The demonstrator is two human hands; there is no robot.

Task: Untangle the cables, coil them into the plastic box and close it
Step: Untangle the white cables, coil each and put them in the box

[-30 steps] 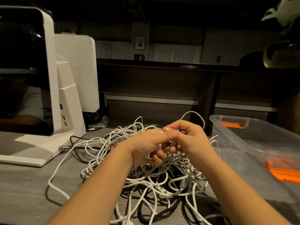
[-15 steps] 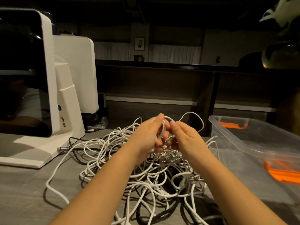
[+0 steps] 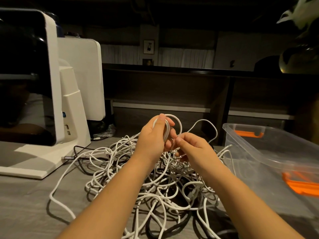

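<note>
The left hand (image 3: 153, 135) grips a small coil (image 3: 165, 130) above the cables (image 3: 155, 178) heaped mid-desk (image 3: 25, 195). The right hand (image 3: 193, 149) seems to pinch a strand. The box (image 3: 269, 152) sits open at the right edge.

A sprawling tangle of white and black cables (image 3: 151, 178) covers the middle of the grey wood-grain tabletop (image 3: 25, 204), with both hands raised above it. To the left, a white-framed monitor on a slab base (image 3: 51, 100) blocks the way; bare tabletop lies in front of it. To the right, a clear plastic box with orange latches (image 3: 269, 152) stands open-topped just beside the cables. A dark shelf unit (image 3: 172, 87) closes off the back.
</note>
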